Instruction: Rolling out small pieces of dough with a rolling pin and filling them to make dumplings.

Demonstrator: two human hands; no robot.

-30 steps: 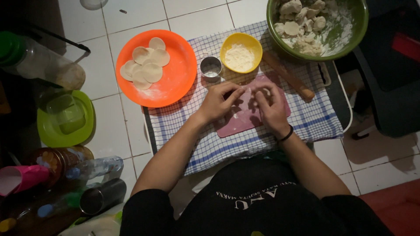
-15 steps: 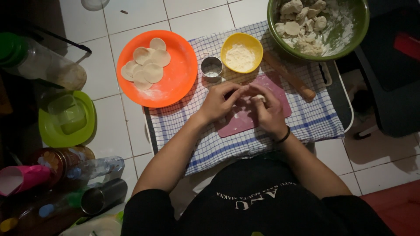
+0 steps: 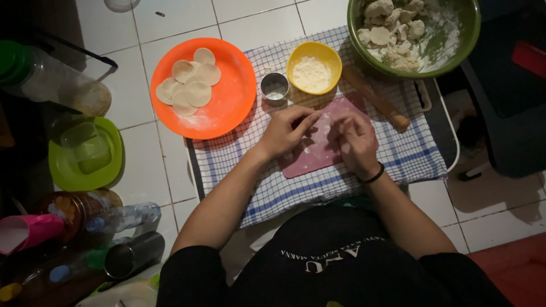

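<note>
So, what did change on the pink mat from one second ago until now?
Little changed. The left hand and the right hand, close together before, have drawn slightly apart over the pink mat, fingers still working a small floury bit between them; nothing was clearly picked up or let go. The orange plate of dough rounds, yellow bowl, rolling pin and green bowl stayed put.
</note>
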